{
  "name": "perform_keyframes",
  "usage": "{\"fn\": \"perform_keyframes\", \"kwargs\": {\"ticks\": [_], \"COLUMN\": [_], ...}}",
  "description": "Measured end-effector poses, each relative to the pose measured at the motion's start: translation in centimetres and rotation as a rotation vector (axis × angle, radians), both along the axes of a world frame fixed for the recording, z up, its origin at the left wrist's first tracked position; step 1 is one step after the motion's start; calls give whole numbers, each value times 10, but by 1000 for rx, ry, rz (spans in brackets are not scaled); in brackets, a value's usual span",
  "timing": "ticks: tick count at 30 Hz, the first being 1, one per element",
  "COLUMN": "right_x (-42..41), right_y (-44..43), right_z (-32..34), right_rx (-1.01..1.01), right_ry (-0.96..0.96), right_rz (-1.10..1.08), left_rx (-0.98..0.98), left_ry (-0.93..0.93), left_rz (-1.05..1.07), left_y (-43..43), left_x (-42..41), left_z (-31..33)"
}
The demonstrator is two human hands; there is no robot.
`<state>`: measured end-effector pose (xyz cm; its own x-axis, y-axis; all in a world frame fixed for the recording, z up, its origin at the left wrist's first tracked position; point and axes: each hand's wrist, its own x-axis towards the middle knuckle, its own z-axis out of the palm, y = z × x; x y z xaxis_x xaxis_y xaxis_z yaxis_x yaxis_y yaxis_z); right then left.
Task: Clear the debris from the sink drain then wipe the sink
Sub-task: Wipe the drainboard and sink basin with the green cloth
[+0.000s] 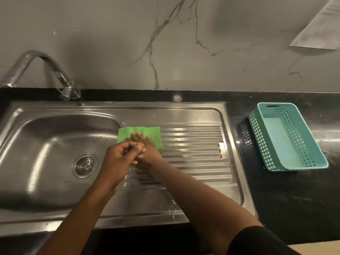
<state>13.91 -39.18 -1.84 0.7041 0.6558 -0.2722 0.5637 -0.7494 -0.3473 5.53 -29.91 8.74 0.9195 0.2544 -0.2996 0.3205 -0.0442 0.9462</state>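
A black sleeve (261, 242) covers the right arm (193, 196) above the elbow.

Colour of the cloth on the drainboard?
Green cloth, plain, no pattern. The head view shows it best.

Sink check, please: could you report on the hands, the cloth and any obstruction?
Right hand flat on green cloth, on the drainboard beside the basin. Left hand curled over the right; contents unclear. Drain strainer uncovered, path to it open.

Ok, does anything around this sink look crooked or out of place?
The teal basket sits skewed on the black counter, not square with the sink. The paper on the wall at top right hangs slanted. Small pale specks dot the drainboard near its front.
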Motion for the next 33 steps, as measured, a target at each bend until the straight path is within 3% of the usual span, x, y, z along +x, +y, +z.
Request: {"fn": "perform_keyframes", "kwargs": {"ticks": [4, 12, 17, 25, 30, 33], "right_x": [7, 15, 5, -37, -21, -3], "right_y": [-61, -244, -200, -41, -107, -170], "right_z": [7, 20, 14, 9, 10, 11], "right_rx": [75, -17, 23, 75, 64, 39], "right_ry": [-52, -33, -68, 23, -36, -64], "right_rz": [33, -484, -814, -347, 17, -138], "left_rx": [-10, -21, -14, 0, -12, -20], "left_ry": [5, 49, 42, 17, 33, 54], "left_rz": [-6, -56, -15, 124, 150, 132], "left_y": [4, -1, -9, -12, -10, -9], "left_x": [-3, -9, -16, -25, -29, -29], "left_z": [-1, -6, 0, 12, 9, 3]}}
